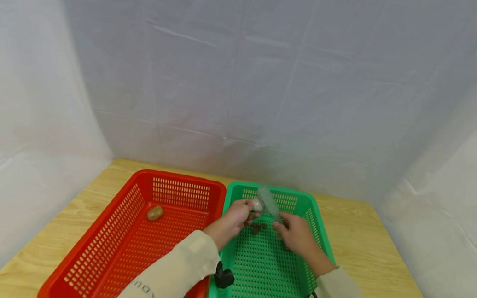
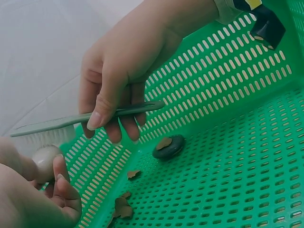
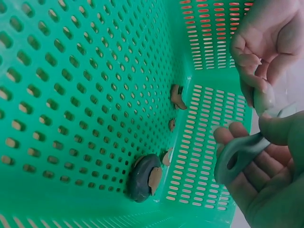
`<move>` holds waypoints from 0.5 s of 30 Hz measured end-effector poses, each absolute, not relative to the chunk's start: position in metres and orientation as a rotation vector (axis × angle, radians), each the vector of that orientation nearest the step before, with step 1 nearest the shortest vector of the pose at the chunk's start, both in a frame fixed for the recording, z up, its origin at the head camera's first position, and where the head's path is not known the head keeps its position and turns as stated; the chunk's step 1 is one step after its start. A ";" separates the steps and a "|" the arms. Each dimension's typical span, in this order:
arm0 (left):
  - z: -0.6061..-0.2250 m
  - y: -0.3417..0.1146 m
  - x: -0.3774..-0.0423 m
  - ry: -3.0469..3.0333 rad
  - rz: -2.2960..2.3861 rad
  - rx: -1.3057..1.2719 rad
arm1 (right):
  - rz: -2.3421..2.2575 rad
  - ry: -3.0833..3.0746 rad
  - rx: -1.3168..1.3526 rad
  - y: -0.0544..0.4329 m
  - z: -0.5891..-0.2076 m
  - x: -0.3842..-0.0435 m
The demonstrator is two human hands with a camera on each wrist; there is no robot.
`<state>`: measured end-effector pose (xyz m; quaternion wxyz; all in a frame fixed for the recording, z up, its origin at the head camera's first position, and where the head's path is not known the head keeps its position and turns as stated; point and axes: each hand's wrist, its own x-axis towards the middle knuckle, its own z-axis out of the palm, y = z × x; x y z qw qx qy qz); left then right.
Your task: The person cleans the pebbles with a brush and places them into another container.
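Note:
Over the back of the green basket (image 1: 225,240), my left hand (image 1: 235,215) holds a pale, smooth, egg-shaped stone (image 2: 46,164) in its fingers. My right hand (image 1: 296,234) grips the grey-green handle of a brush (image 3: 244,154), its thumb on top and fingers beneath. The brush's clear bristles (image 2: 45,139) face the pale stone, at or very near its surface; I cannot tell whether they touch. Below the hands, a dark round stone (image 2: 170,148) lies on the basket floor with a brown flake on it. Several brown flakes (image 2: 122,209) lie close by.
To the left stands a red basket (image 1: 178,177), side by side with the green one. A brown oval stone (image 1: 155,213) lies inside it. Both baskets stand on a wooden table (image 1: 365,241), with white sheeting (image 1: 227,74) hanging behind and at the sides.

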<state>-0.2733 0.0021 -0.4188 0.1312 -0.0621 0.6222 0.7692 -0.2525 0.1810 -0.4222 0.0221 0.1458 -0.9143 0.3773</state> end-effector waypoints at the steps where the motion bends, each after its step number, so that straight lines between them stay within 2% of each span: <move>1: -0.419 0.002 -0.273 1.807 2.237 -0.173 | 1.157 -2.829 0.435 0.181 -0.423 -0.253; 6: -0.418 0.002 -0.274 1.790 2.257 -0.165 | 1.143 -2.829 0.332 0.182 -0.421 -0.253; 15: -0.419 0.002 -0.275 1.772 2.238 -0.193 | 1.150 -2.839 0.313 0.183 -0.421 -0.253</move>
